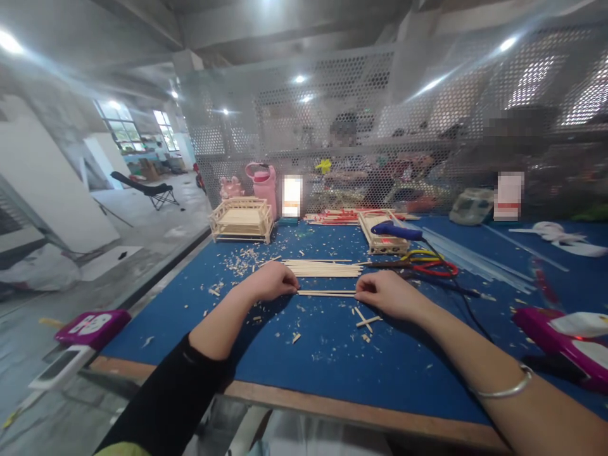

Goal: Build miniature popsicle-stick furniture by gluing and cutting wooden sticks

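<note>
My left hand [277,281] and my right hand [380,291] pinch the two ends of a pair of thin wooden sticks [327,293], which lie side by side low over the blue table mat. Just behind them rests a row of longer wooden sticks [323,270]. Short stick pieces [368,320] lie crossed in front of my right hand. At the back left stands a small frame built of sticks [242,220]. Another stick frame [380,237] is at the back right, with a blue glue gun [396,231] resting on it.
Scissors [434,263] with red handles and yellow-handled pliers lie beyond my right hand, near a black cable. Clear plastic strips [479,253] stretch to the right. Wood scraps are scattered over the blue mat [285,367]. A pink watering can [265,190] stands before the perforated screen [361,95].
</note>
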A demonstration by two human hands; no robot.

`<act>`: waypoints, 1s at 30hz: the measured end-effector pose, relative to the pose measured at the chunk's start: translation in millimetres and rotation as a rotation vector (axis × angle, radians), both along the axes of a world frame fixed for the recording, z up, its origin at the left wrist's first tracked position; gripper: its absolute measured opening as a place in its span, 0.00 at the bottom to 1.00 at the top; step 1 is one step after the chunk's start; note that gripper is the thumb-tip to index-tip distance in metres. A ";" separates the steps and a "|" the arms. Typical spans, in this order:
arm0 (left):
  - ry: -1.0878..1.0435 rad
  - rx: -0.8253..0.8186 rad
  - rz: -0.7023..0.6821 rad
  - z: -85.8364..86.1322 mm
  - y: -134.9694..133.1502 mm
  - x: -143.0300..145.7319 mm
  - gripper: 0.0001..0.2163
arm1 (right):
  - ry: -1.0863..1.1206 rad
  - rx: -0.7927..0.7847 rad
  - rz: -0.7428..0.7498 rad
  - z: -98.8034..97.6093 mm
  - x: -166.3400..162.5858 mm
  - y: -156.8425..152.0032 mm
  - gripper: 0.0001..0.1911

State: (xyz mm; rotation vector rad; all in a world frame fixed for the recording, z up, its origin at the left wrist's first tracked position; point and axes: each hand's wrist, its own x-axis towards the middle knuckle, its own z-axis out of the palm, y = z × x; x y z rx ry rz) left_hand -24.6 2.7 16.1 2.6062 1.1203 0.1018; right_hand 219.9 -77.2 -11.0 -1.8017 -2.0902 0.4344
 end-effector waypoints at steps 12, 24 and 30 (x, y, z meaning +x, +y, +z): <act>-0.034 -0.004 0.041 3.5 -4.1 0.9 0.16 | 0.112 0.013 -0.052 -0.3 4.0 1.7 0.06; -0.047 -0.005 -0.043 -4.5 -7.4 12.3 0.11 | 0.110 -0.407 0.245 22.3 15.9 -14.6 0.08; -0.115 0.027 -0.050 -4.9 -7.9 15.6 0.09 | 0.119 -0.358 0.204 23.2 14.3 -15.2 0.06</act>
